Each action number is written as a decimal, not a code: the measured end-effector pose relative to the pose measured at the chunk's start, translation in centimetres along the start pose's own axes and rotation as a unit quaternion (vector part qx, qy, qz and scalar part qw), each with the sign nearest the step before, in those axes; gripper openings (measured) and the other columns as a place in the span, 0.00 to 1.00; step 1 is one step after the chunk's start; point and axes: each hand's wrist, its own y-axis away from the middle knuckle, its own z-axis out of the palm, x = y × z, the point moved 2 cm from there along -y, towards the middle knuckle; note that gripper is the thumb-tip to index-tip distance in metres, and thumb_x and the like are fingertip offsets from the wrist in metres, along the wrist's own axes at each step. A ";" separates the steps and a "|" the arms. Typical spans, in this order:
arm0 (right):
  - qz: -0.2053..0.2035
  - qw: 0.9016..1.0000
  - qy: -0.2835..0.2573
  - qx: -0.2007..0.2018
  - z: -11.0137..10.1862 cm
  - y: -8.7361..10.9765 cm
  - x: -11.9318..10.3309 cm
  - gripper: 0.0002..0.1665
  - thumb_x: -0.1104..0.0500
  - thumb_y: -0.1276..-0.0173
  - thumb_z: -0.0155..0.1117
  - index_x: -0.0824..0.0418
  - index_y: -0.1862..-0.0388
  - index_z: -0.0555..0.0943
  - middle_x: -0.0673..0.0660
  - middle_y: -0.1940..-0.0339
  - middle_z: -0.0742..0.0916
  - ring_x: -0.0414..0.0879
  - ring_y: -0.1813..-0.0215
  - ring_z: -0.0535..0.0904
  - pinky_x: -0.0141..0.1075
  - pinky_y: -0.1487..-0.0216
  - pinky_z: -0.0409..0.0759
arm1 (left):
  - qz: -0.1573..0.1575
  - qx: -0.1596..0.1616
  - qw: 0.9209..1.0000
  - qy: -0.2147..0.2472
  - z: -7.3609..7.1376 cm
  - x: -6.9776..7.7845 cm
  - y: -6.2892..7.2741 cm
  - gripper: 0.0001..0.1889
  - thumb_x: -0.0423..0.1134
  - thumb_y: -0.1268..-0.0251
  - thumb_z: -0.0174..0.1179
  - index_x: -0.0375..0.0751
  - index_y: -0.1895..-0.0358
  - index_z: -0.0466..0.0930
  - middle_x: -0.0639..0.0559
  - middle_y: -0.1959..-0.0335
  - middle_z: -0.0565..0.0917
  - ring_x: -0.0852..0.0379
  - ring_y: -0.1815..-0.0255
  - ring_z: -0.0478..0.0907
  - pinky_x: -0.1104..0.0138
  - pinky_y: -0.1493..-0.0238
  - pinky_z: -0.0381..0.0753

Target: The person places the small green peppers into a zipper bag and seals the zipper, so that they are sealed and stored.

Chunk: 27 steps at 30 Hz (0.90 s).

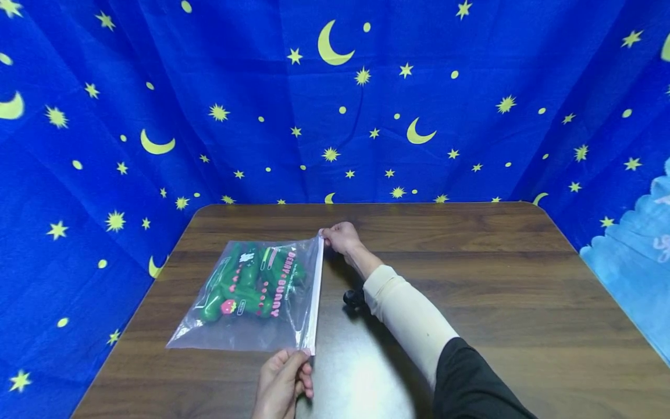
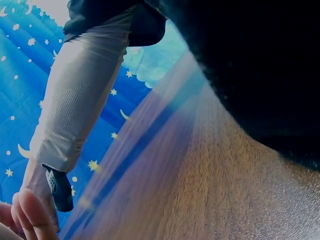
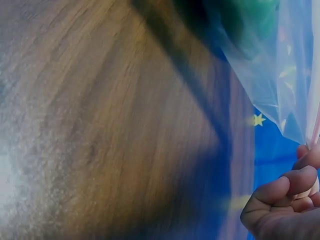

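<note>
A clear zip bag (image 1: 209,337) with pink "Berry Bunny" lettering is held above or on the left part of the table, its white zip edge (image 1: 317,291) running near to far. Green, rounded objects (image 1: 211,308) fill it; their kind is hard to make out through the print. My left hand (image 1: 282,378) pinches the near end of the zip edge between thumb and finger. At the far end, my right hand (image 1: 342,237) pinches the other corner. The right wrist view shows the right hand (image 3: 285,200) gripping the bag's corner (image 3: 295,125).
The brown wood-grain table (image 1: 471,279) extends to the right of the bag. A blue curtain (image 1: 251,75) with moons and stars hangs behind and at the sides. A small black device (image 1: 353,298) sits at the right wrist. Light-blue cloth (image 1: 628,250) hangs at far right.
</note>
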 end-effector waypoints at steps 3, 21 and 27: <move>0.005 1.000 0.006 0.010 -0.1 0.1 0.2 0.18 0.57 0.37 0.61 0.59 0.87 0.74 0.50 0.90 0.74 0.37 0.89 0.60 0.28 0.87 0.55 | -0.009 -0.008 1.000 -0.007 0.0 0.1 0.2 0.09 0.37 0.36 0.53 0.44 0.75 0.70 0.60 0.84 0.72 0.66 0.88 0.68 0.72 0.85 0.74; -0.141 0.982 0.110 0.054 -4.9 5.2 0.6 0.16 0.51 0.35 0.59 0.64 0.70 0.82 0.51 0.80 0.81 0.40 0.75 0.73 0.31 0.72 0.70 | 0.105 -0.025 0.994 -0.036 1.6 2.2 0.4 0.11 0.36 0.33 0.52 0.33 0.72 0.73 0.57 0.85 0.77 0.64 0.89 0.75 0.67 0.86 0.79; -0.219 0.957 0.167 0.087 -7.5 8.5 -0.1 0.08 0.55 0.36 0.60 0.58 0.68 0.84 0.52 0.76 0.83 0.40 0.73 0.72 0.31 0.70 0.69 | 0.252 0.022 0.962 -0.098 1.8 5.9 -0.8 0.08 0.29 0.34 0.52 0.24 0.68 0.74 0.52 0.80 0.79 0.63 0.85 0.77 0.66 0.84 0.79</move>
